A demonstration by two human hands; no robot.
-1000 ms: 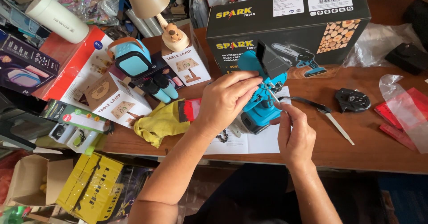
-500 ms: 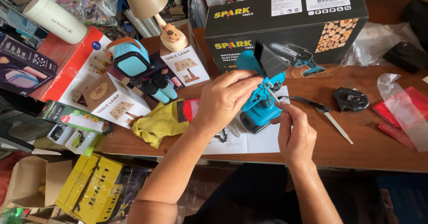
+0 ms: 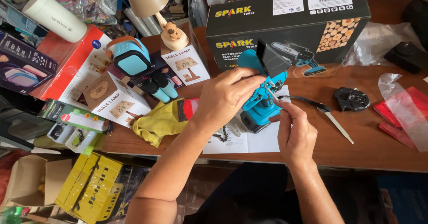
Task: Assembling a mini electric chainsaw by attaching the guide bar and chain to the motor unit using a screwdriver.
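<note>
A teal and black mini chainsaw body [image 3: 261, 100] lies on a white paper sheet [image 3: 249, 140] on the brown wooden table [image 3: 356, 135]. My left hand [image 3: 225, 95] lies over its upper part and grips it. My right hand [image 3: 295, 132] is beside the saw's right side, fingertips pinching a thin metal piece next to the teal body. A short length of saw chain [image 3: 221, 135] lies on the paper below my left hand.
Behind the saw stands a big black tool box [image 3: 307, 19]. To the right lie a screwdriver [image 3: 327, 115], a round black cover [image 3: 352, 99] and clear plastic bags [image 3: 403, 108]. On the left sit a yellow cloth [image 3: 158, 121], lamp boxes [image 3: 109, 101] and a small table lamp [image 3: 156, 10].
My right hand has shifted up slightly toward the saw, and my left hand's fingers have moved further over the saw's top. The saw stays in place.
</note>
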